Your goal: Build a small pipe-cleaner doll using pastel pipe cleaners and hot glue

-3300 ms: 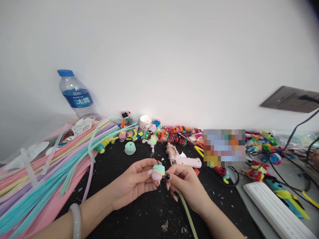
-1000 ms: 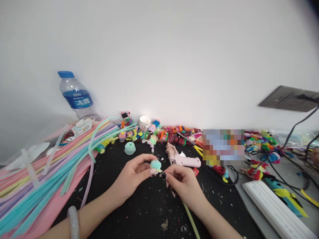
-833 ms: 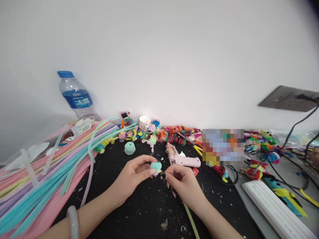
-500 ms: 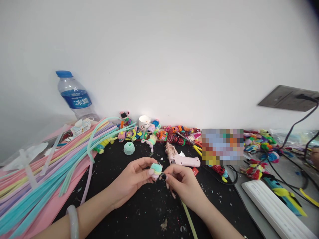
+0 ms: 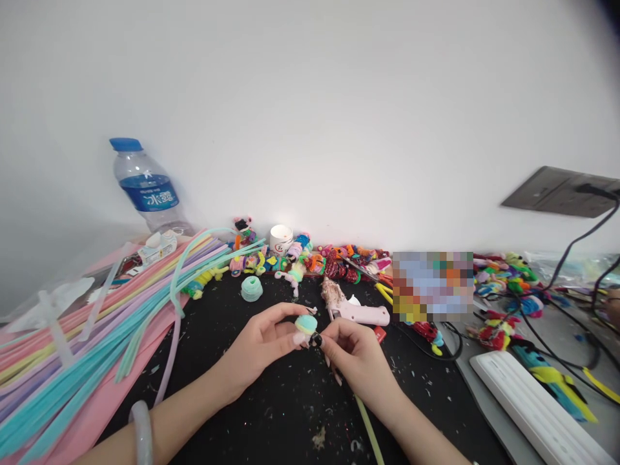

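Note:
My left hand (image 5: 261, 342) pinches a small coil of pastel pipe cleaner (image 5: 306, 323), mint on top with yellow and pink layers below, just above the black mat (image 5: 271, 413). My right hand (image 5: 353, 355) is closed on the yellow-green pipe cleaner (image 5: 368, 426) that runs from the coil back under my palm toward me. Both sets of fingertips meet at the coil. A pale bangle (image 5: 141, 433) circles my left wrist.
Pastel pipe cleaners (image 5: 97, 323) fan across pink sheets at left, below a water bottle (image 5: 145, 187). A pink glue gun (image 5: 358, 310), a mint coil (image 5: 251, 288), a white jar (image 5: 281, 237), finished figures (image 5: 334, 261), cables (image 5: 566, 323) and a white power strip (image 5: 537, 407) surround the hands.
The hands stay together at the coil. Its mint top has turned more toward me, and my fingers have shifted slightly round it. The rest of the table is unchanged.

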`<state>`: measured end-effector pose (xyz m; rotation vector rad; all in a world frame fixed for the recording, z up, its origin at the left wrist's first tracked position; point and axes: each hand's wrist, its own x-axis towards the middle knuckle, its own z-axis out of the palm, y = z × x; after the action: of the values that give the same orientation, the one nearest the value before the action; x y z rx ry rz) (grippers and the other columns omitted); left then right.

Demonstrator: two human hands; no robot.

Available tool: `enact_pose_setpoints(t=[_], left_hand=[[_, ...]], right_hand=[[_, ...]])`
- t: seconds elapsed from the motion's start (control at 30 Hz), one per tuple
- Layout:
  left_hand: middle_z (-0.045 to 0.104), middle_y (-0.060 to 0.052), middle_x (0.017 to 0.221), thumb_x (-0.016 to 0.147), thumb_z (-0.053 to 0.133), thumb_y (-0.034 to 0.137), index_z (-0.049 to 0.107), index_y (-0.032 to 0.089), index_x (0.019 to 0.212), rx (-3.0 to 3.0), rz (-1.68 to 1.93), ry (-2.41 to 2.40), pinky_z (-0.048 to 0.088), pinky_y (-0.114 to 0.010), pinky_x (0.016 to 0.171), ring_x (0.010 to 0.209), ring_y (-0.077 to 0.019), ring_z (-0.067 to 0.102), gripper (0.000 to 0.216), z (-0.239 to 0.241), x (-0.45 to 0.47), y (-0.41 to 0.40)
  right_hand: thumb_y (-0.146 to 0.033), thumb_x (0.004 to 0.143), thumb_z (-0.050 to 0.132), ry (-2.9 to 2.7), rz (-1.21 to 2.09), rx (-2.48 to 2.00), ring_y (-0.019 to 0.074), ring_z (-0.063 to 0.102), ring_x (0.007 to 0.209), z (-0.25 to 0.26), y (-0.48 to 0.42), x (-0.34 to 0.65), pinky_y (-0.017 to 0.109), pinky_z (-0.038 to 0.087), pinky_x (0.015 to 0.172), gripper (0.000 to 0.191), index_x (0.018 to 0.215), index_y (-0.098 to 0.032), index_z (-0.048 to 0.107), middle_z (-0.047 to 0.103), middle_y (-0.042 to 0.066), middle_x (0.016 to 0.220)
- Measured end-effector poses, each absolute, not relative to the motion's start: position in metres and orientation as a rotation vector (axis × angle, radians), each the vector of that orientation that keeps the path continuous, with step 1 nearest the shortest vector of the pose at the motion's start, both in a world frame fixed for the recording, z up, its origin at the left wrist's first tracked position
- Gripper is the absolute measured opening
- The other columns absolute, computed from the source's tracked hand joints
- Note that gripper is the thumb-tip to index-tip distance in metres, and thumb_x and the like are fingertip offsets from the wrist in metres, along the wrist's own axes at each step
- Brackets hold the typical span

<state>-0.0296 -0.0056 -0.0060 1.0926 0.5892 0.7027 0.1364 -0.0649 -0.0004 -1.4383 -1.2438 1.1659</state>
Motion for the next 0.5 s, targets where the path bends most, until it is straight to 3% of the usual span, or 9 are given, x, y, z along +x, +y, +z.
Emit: enact_pose_setpoints(t=[0.17,0.33,0.5], left_hand=[[0.057,0.000,0.088,0.073,0.067,0.017,0.061,0.018,0.093,1.187,0.755,0.599,0.043,-0.024,0.070,0.076,-0.0126,0.054,0.021,-0.0070,-0.0295,-0.0044],[0.062,-0.002,0.082,0.078,0.063,0.022,0.060,0.018,0.101,1.164,0.739,0.645,0.044,-0.023,0.069,0.073,-0.0123,0.056,0.023,-0.0078,-0.0321,-0.0056],[0.062,-0.002,0.089,0.078,0.063,0.021,0.062,0.020,0.101,0.963,0.778,0.605,0.045,-0.023,0.070,0.073,-0.0108,0.055,0.023,-0.0058,-0.0304,-0.0094]], right_hand=[[-0.029,0.080,0.058,-1.319,1.129,-1.443,0.0069,0.040,0.043,0.0010,-0.0676,0.1345,0.018,0.031,0.038,0.020,0.066,-0.015,0.055,0.047,-0.005,0.051],[-0.033,0.080,0.057,-1.273,1.239,-1.408,0.0075,0.042,0.041,0.0008,-0.0668,0.1359,0.019,0.034,0.038,0.021,0.069,-0.015,0.055,0.051,-0.003,0.053],[-0.034,0.081,0.057,-1.256,1.254,-1.369,0.0074,0.042,0.041,-0.0008,-0.0647,0.1372,0.019,0.035,0.039,0.022,0.070,-0.014,0.056,0.051,-0.003,0.053]])
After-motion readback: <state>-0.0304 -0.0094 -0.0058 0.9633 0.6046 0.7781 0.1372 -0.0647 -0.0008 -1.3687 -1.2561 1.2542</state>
